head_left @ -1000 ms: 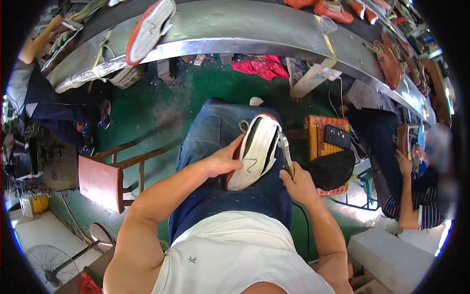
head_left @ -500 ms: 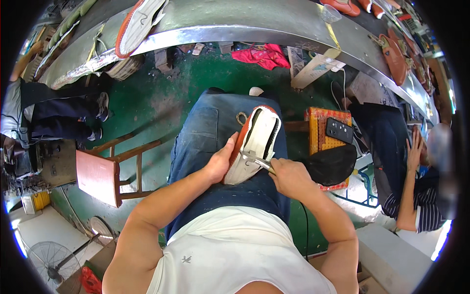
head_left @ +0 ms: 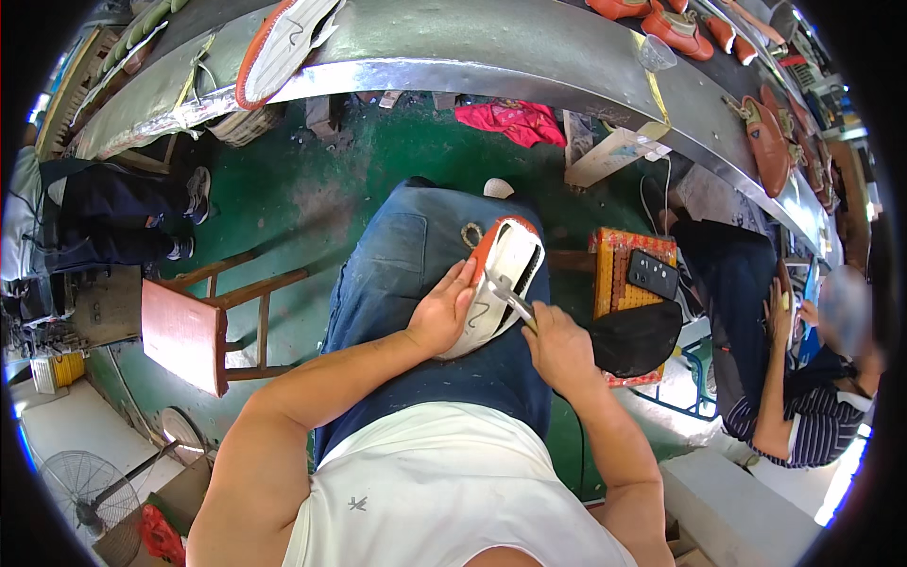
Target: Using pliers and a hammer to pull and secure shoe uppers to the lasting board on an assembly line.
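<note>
A shoe upper, orange-red along its edge and pale on the side facing me, rests on my lap with a dark slot along it. My left hand grips its left edge, thumb and fingers closed on it. In my right hand is a small metal hammer, fingers wrapped around the handle. The hammer's head lies on or just above the pale surface, close to my left fingertips; contact cannot be made out. A dark curved mark shows on the pale surface below the head.
A long metal-topped bench runs ahead, bearing another pale-and-orange piece and several orange shoes. A wooden stool stands left. At right, a phone and black cap lie on a seat. Other people sit or stand at both sides.
The hammer head has shifted up and slightly right across the pale surface, turning a little. My left hand has moved slightly right along the upper. The whole view has shifted slightly.
</note>
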A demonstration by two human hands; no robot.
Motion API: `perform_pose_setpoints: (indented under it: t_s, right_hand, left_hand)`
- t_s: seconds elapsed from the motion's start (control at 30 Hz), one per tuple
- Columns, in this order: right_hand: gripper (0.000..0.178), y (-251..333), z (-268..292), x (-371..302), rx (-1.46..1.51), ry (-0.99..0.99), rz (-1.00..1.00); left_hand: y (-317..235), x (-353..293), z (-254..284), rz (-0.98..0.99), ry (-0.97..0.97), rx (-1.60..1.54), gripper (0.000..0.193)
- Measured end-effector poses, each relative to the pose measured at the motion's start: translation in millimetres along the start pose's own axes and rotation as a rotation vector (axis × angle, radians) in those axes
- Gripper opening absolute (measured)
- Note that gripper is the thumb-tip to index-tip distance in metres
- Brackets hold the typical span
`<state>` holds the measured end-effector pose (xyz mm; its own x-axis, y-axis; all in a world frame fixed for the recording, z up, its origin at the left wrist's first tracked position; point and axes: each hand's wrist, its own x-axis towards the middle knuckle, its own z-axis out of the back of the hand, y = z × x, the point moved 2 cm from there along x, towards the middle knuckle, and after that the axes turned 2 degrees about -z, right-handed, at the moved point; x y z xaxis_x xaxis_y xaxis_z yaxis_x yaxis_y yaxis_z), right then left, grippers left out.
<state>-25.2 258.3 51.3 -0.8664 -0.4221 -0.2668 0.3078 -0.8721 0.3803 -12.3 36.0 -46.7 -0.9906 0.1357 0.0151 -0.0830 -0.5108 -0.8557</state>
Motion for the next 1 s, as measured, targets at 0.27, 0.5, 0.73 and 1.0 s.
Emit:
perform_pose_setpoints:
  t_s: [0.27,0.5,0.73,1.0]
  right_hand:
    - [0.025,-41,22,6,0.461,0.426,-0.173]
    - [0.039,-36,-18,37,0.227,0.05,-0.08]
    - [0.038,-14,10,21,0.441,0.167,-0.096]
    - [0.032,-17,-16,-11,0.601,0.249,-0.166]
  left_hand:
    - [-19,15,15,-0.07,0.328,0.252,0.057]
    - [-51,27,24,0.016,0.564,0.468,0.063]
    - [-10,-15,22,0.32,0.207,-0.056,0.076]
    - [-27,-1,48,0.331,0.615,-0.065,0.118]
